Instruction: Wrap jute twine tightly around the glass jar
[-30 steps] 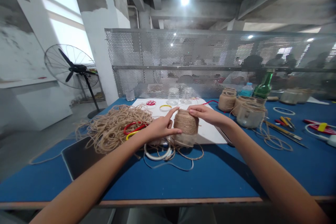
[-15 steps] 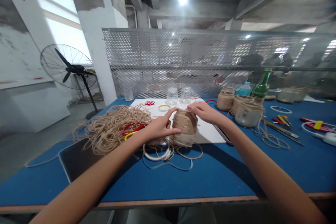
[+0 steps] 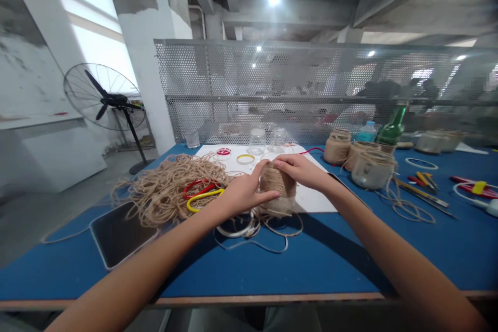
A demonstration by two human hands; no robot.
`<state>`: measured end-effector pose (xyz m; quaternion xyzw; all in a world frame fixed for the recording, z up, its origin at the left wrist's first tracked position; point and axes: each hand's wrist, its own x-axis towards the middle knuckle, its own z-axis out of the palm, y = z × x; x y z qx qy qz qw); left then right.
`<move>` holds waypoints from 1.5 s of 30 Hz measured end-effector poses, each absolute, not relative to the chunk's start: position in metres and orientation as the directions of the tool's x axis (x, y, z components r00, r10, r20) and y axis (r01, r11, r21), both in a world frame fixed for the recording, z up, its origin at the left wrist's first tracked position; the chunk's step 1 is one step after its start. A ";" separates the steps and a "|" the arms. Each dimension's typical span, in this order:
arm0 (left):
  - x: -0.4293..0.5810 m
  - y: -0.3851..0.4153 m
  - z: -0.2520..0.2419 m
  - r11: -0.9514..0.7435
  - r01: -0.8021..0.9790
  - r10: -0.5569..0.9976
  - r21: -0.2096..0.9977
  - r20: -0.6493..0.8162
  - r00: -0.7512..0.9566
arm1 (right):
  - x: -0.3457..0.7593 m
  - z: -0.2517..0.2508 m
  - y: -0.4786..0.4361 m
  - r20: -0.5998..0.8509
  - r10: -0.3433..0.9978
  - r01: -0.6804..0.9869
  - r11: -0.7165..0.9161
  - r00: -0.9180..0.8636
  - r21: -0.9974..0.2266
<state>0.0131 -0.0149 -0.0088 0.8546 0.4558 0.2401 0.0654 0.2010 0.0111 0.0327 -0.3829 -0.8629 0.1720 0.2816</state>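
Note:
A glass jar (image 3: pixel 277 187) stands at the table's middle, its upper part wrapped in brown twine and a paler band showing at the bottom. My left hand (image 3: pixel 249 192) grips its left side, thumb across the front and fingers behind. At the top right rim, the closed fingers of my right hand (image 3: pixel 295 168) press on the twine wrap; their tips are partly hidden. Left of the jar lies a loose heap of twine (image 3: pixel 167 187), with scissors (image 3: pixel 204 194) with red and yellow handles on it. Below the jar is a white ring (image 3: pixel 235 232) among loose strands.
A dark tablet (image 3: pixel 116 236) lies at the left. Two clear glass jars (image 3: pixel 257 141) stand behind on white paper (image 3: pixel 315 197). Twine-wrapped jars (image 3: pixel 336 147), a green bottle (image 3: pixel 392 124) and hand tools (image 3: pixel 426 181) occupy the right. A perforated metal screen (image 3: pixel 233 83) bounds the back.
My left hand has shifted slightly right and now covers more of the jar's front and the white ring. My right fingers have moved a little inward over the jar's top. The view has shifted slightly.

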 end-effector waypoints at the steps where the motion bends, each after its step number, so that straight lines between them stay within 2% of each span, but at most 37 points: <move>1: 0.013 -0.015 -0.009 -0.575 0.752 0.810 0.322 0.350 0.470 | 0.201 0.033 0.010 0.350 0.763 0.567 0.641 -0.543 -0.518; 10: 0.009 -0.021 -0.001 -0.630 0.739 0.772 0.240 0.301 0.560 | 0.204 0.037 0.009 0.339 0.757 0.546 0.643 -0.558 -0.537; 14: 0.005 -0.020 0.005 -0.650 0.730 0.750 0.212 0.330 0.573 | 0.207 0.035 0.012 0.357 0.765 0.553 0.638 -0.536 -0.536; 17: 0.000 -0.017 0.008 -0.677 0.703 0.726 0.218 0.354 0.590 | 0.208 0.031 0.016 0.351 0.800 0.557 0.594 -0.486 -0.580; 24: -0.012 -0.005 0.004 -0.707 0.671 0.699 0.224 0.364 0.615 | 0.212 0.023 0.024 0.265 0.812 0.394 0.503 -0.520 -0.769; 30: -0.015 -0.002 0.003 -0.727 0.650 0.679 0.219 0.365 0.637 | 0.214 0.024 0.022 0.311 0.778 0.292 0.524 -0.546 -0.800; 39: -0.011 -0.003 0.002 -0.690 0.691 0.714 0.217 0.363 0.599 | 0.217 0.021 0.027 0.295 0.766 0.250 0.504 -0.571 -0.827; 45: -0.009 -0.003 0.000 -0.658 0.700 0.750 0.277 0.328 0.574 | 0.220 0.016 0.034 0.311 0.724 0.138 0.487 -0.616 -0.862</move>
